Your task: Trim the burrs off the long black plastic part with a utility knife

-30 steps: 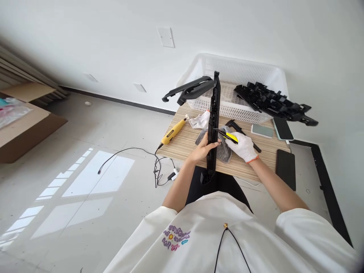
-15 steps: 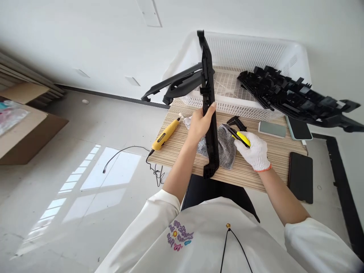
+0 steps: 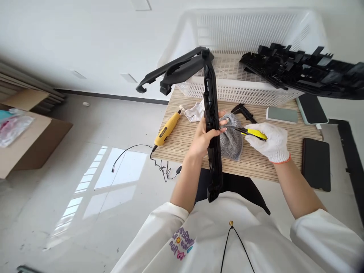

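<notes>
My bare left hand (image 3: 205, 135) is wrapped round a long black plastic trim piece (image 3: 211, 102), which stands nearly upright in front of me. In my right hand (image 3: 269, 140), covered by a white knit glove, is a yellow and black utility knife (image 3: 256, 133). Its blade points left, close to the trim piece and my left fingertips; whether it touches the plastic I cannot tell. A grey cloth (image 3: 233, 142) lies on the table below the knife. Just beyond it rests a black caliper (image 3: 243, 112).
A white plastic basket (image 3: 256, 93) at the back holds black plastic parts (image 3: 298, 72) that jut out to the right. On the wooden table (image 3: 179, 148) are a yellow corded tool (image 3: 167, 129), a white glove (image 3: 195, 112) and several phone-like devices. A cardboard box (image 3: 42, 140) stands at left.
The trim piece has shifted down and turned in my left hand. My right hand has moved the knife so its blade is now close to the piece. The view has shifted slightly.
</notes>
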Demonstrator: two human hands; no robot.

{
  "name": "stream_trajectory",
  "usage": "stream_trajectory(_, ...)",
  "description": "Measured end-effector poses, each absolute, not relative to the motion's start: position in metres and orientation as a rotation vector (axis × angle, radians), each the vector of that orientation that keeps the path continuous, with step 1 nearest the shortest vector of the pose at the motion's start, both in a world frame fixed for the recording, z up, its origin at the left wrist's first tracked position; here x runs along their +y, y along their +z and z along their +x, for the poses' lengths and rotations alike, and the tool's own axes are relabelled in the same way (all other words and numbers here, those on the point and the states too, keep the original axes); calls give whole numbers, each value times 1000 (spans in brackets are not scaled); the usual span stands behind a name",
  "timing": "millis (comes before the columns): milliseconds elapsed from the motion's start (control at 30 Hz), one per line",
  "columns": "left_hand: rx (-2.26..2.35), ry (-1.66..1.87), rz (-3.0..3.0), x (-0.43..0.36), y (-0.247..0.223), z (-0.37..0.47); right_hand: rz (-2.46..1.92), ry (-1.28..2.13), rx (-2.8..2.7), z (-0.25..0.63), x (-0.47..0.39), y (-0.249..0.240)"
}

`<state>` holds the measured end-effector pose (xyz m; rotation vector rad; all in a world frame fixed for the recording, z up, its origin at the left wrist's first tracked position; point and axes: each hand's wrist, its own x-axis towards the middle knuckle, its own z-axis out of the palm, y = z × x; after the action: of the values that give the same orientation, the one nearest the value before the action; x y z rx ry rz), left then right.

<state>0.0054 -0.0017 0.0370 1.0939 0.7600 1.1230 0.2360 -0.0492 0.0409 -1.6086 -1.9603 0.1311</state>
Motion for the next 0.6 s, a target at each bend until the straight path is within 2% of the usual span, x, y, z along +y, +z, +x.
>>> stream_trajectory(333,1004,1180,990,-37,6,0,-1275,229,-2463,227,-49,27)
stream_trajectory(533,942,1238,722,-38,10,2,-1327,-131,-2448,222,-50,29)
stream_trajectory(600,882,1208,613,-39,14,-1,-1250,-132,-2443,222,-50,32)
